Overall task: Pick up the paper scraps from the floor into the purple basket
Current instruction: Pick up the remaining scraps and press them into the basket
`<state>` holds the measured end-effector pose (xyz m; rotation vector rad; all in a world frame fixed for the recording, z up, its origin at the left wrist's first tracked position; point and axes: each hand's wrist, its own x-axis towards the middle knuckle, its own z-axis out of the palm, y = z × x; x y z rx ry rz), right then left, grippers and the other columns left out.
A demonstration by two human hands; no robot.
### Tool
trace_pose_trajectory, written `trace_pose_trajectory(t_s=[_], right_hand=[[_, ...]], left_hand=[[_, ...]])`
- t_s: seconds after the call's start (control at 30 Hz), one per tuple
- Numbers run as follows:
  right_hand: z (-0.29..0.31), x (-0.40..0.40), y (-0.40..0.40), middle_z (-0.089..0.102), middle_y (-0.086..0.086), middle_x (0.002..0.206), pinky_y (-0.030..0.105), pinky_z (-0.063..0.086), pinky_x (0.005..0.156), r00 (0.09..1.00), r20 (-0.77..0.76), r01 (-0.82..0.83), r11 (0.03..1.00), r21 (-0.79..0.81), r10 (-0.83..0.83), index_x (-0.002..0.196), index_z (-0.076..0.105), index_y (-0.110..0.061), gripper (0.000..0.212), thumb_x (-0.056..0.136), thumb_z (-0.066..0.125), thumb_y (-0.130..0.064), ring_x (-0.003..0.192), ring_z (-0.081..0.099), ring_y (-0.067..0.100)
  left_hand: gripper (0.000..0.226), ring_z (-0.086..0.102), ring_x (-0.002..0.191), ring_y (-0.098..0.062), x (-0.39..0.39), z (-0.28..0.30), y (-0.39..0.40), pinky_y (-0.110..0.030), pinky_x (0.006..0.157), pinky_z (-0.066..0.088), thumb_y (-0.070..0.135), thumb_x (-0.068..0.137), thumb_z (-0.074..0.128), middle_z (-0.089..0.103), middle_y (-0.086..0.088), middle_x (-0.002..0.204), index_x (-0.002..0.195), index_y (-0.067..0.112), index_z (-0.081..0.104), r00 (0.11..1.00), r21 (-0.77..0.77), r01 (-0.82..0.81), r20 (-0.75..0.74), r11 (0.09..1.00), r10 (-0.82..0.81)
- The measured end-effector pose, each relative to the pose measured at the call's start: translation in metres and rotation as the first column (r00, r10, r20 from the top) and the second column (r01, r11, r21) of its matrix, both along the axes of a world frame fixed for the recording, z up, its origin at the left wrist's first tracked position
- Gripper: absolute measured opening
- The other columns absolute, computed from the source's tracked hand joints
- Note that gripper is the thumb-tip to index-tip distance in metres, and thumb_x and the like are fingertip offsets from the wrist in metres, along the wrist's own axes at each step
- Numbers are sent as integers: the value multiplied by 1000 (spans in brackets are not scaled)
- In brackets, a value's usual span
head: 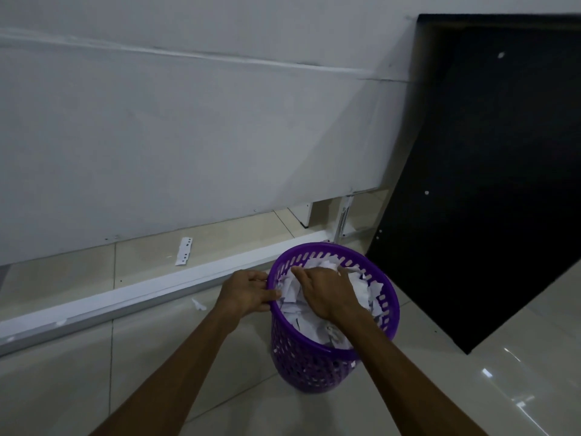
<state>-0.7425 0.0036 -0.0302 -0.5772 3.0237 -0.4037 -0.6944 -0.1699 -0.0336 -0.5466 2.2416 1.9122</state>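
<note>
Paper scraps (317,313), crumpled, in perforated basket (385,313)

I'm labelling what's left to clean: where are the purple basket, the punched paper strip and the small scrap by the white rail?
purple basket (388,297): head view, right rim.
punched paper strip (184,251): head view, strip's middle.
small scrap (199,305): head view, its centre, on the floor.

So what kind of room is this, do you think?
Probably an indoor room being fitted out or cleared: glossy floor tiles, a large white panel and a black board propped up, and a purple basket of paper scraps.
</note>
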Motion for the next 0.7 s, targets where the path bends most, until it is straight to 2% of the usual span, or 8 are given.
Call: trace_pose_trajectory(t_s=[0.1,0.2,0.27,0.33,0.4,0.47,0.57,0.7], right_hand=[[-4,4,12,70,7,114,52,32,111,1000,-25,16,1000,0,-16,125,64,-22,47,107,25,-40,110,61,27],[-1,8,28,67,7,122,56,30,112,994,-102,33,998,-46,-38,131,61,-21,47,103,26,-33,119,58,29],[-2,7,40,68,5,120,53,28,114,989,-113,89,994,-60,-95,128,63,-22,45,105,26,-34,118,58,26],[-8,2,50,72,2,103,50,32,111,978,-119,156,980,-125,-171,107,70,-22,47,106,27,-40,103,63,22],[-14,-4,52,70,-3,83,50,40,104,959,-117,226,946,-233,-258,82,67,-25,55,104,23,-49,84,64,17],[-17,-9,48,68,-4,76,48,44,100,947,-95,265,915,-303,-306,75,62,-25,59,102,19,-54,78,63,15],[-11,-16,41,70,-1,82,46,47,97,938,-111,268,888,-374,-330,82,68,-20,63,101,19,-55,81,64,15],[0,-26,20,71,4,98,44,45,98,958,-138,193,919,-345,-253,97,71,-13,53,106,29,-44,94,63,20]], left_hand=[[59,72,84,-23,-2,-2,14,-32,65,61,6,68,85,71,-12,106,121,1,61,1000,50,-6,-15,999,7],[55,71,82,-20,-5,-4,30,-28,62,60,4,70,84,71,-10,102,119,1,60,999,109,-30,-28,994,34],[52,71,79,-19,-8,-6,40,-26,58,59,3,70,84,71,-9,98,116,0,61,999,149,-31,-31,988,36],[50,71,80,-19,-11,-6,47,-24,56,58,4,70,84,71,-9,99,115,1,62,999,150,-24,-25,988,28],[49,70,82,-18,-14,-6,51,-24,57,58,6,72,83,70,-8,101,115,4,60,999,136,-24,-18,990,27],[44,70,83,-19,-17,-6,50,-25,60,56,15,77,81,71,-8,102,115,10,61,1000,69,-19,-7,997,20],[37,69,85,-20,-22,-3,43,-26,62,50,26,87,71,69,-5,105,120,14,61,1000,-34,-2,2,999,2],[35,67,87,-22,-26,-3,21,-27,65,50,20,92,64,66,-8,111,125,12,59,1000,-88,-22,-18,996,21]])
